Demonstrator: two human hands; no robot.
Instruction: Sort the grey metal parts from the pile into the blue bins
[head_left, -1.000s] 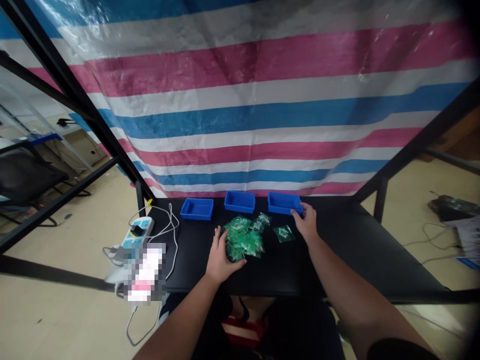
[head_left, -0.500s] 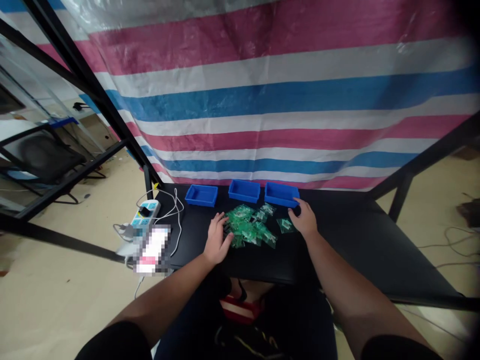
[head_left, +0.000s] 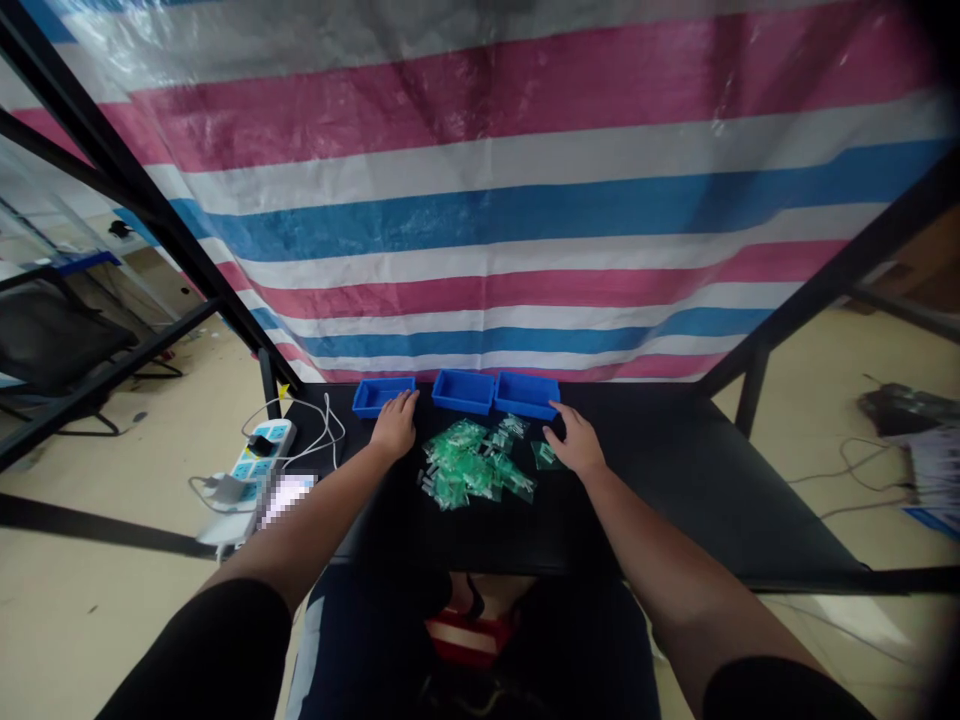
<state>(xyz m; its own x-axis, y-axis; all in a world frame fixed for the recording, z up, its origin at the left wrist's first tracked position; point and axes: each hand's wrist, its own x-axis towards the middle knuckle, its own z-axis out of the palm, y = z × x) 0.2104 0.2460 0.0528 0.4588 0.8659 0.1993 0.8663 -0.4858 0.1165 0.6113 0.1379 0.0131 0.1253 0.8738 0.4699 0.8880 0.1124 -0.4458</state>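
Note:
A loose heap of small clear-and-green plastic packets (head_left: 465, 462) lies on the black table. My left hand (head_left: 395, 427) is off the heap, its fingers stretched over the right front corner of the left blue tray (head_left: 367, 411); whether they touch it is hard to tell. The middle blue tray (head_left: 463, 404) stands behind the heap. At the front right corner of the right blue tray (head_left: 526, 408) are the fingertips of my right hand (head_left: 579, 440), thumb spread apart. A single packet (head_left: 547, 456) lies beside that thumb. Neither hand visibly holds anything.
A white power strip (head_left: 262, 450) with plugs and white cables is at the table's left end, next to a blurred-out phone-like object (head_left: 286, 497). Black frame bars (head_left: 814, 285) rise on both sides. A striped plastic sheet (head_left: 480, 215) hangs behind the trays.
My left hand has left the packet heap and moved up to the left blue tray. My right hand stays by the right tray's corner. The whole view has shifted slightly.

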